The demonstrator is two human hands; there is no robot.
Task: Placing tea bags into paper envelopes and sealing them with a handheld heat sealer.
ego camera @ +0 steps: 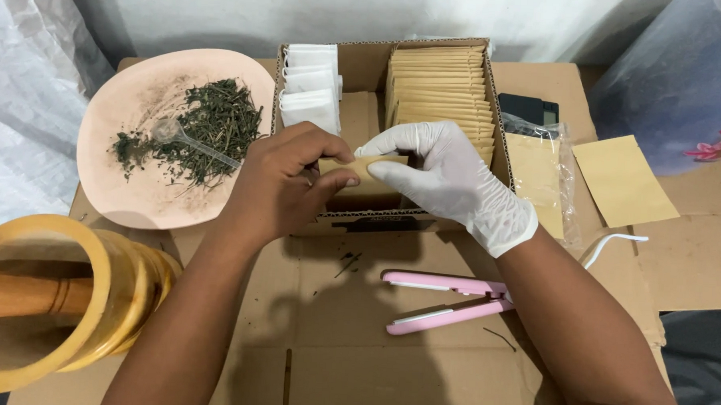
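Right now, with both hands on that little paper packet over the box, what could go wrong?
The small tan packet is pinched between the left hand and gloved right hand; it might tear or spill. The pink sealing tongs lie open near the right forearm, which could knock them. The wooden mortar overhangs the cardboard's edge and may tip.

Your left hand [285,184] and gloved right hand [449,178] hide most of the small tan sachet [370,164]; wooden mortar [46,295] cut off at frame's left edge.

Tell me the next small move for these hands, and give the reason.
Probably ease the kraft envelope clear of the open box, since both the left hand and gloved right hand pinch it just above the box.
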